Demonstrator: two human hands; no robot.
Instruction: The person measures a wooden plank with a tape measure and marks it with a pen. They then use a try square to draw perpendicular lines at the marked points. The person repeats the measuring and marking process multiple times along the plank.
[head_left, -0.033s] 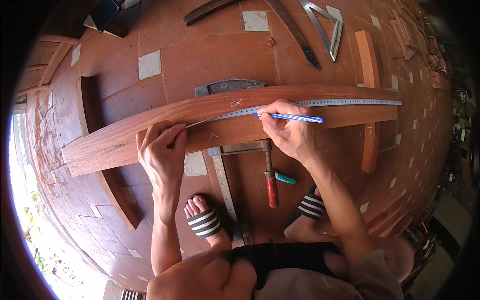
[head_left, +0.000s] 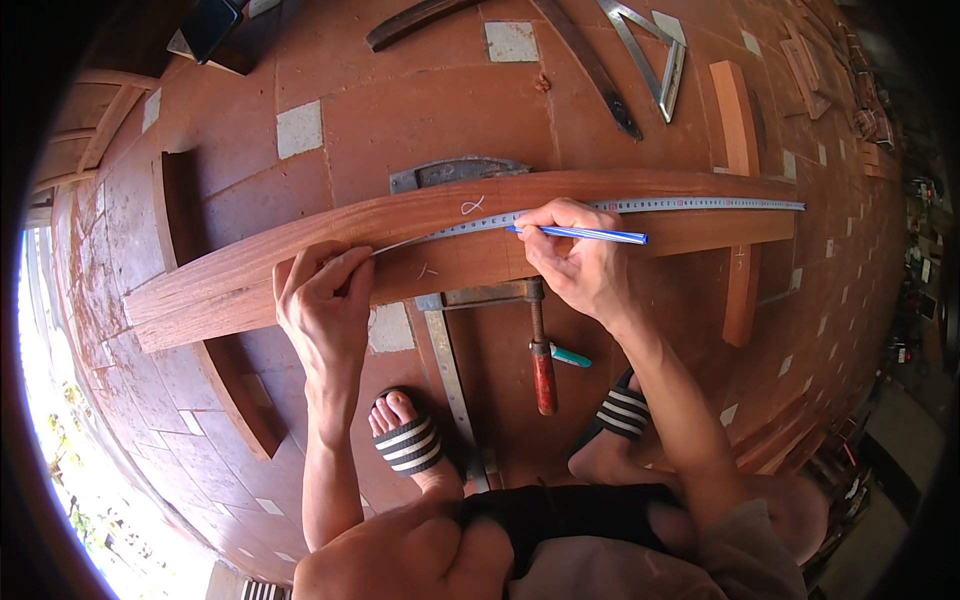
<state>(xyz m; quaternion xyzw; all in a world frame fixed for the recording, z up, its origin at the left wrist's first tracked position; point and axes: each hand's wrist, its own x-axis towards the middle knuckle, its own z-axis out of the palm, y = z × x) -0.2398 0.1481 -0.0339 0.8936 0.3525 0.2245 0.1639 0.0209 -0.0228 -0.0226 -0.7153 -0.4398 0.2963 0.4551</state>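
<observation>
Overhead, in the head view, a person's left hand (head_left: 325, 305) pinches a tape measure (head_left: 690, 204) stretched along a reddish-brown board (head_left: 462, 262) to its right edge, while the right hand (head_left: 582, 268) grips a striped blue pen (head_left: 592, 236), tip at the tape's near edge. A clamp (head_left: 460, 172) shows at both long edges of the board. Careful work would seem to call for a taut, flat tape, true at the board's right edge, and light pen pressure.
</observation>
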